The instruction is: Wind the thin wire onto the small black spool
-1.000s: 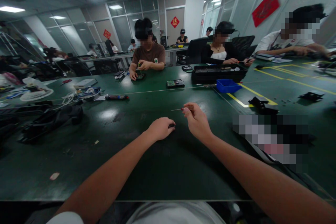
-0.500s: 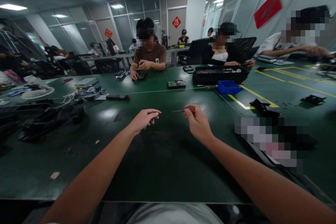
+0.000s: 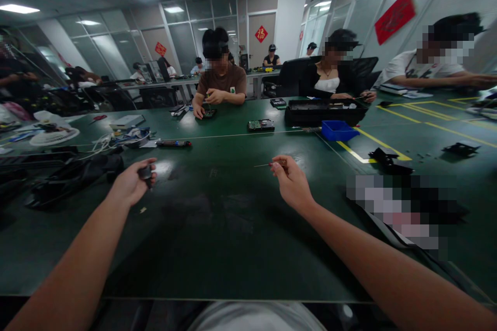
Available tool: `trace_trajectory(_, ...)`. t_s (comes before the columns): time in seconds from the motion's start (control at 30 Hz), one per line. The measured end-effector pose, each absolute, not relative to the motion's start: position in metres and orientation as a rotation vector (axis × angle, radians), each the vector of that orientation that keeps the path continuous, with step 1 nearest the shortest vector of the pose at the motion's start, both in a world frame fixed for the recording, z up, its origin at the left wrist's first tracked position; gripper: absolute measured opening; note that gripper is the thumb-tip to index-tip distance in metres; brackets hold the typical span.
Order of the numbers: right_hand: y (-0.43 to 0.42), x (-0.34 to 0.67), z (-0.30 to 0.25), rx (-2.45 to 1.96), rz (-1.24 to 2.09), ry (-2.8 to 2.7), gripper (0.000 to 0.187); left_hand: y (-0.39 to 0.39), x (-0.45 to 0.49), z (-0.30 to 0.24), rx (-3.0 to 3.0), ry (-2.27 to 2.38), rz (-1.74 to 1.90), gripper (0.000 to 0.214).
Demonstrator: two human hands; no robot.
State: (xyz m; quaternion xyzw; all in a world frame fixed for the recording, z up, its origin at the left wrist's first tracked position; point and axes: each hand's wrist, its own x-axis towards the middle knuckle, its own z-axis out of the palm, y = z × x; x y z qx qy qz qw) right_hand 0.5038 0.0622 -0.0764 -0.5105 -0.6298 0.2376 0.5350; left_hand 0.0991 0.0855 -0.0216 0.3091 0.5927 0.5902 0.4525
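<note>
In the head view my right hand point(image 3: 293, 181) is closed round the handle of a screwdriver point(image 3: 262, 165), its thin metal shaft pointing left above the table. My left hand point(image 3: 134, 181) is farther left, palm turned partly up. Its curled fingers hold a small dark part point(image 3: 145, 173), whose exact kind I cannot make out. A dark bag-like object point(image 3: 81, 173) lies beyond that hand, to its left. The green table point(image 3: 217, 248) stretches under both hands.
A dark cylindrical tool point(image 3: 173, 143) lies ahead of my left hand. Farther off are a circuit-board device point(image 3: 261, 124), a blue bin point(image 3: 339, 130) and a long black tray point(image 3: 326, 112). Black brackets point(image 3: 390, 160) lie to the right. Co-workers point(image 3: 221, 83) sit across the table.
My left hand has moved left, away from the screwdriver tip, and turned so the dark part shows in its fingers. My right hand and the screwdriver have hardly moved.
</note>
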Motion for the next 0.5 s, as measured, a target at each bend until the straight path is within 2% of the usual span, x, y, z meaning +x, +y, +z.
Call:
trace_trajectory(0.27, 0.064, 0.504, -0.077, -1.210, 0.568, -1.504, 0.023, 0.043, 0.017, 0.000, 0.558, 1.872, 1.684, 0.018)
trace_trajectory(0.5, 0.061, 0.503, -0.074, -1.218, 0.582, -1.535, 0.022, 0.007, -0.018, 0.009, 0.685, 2.157, 1.625, 0.014)
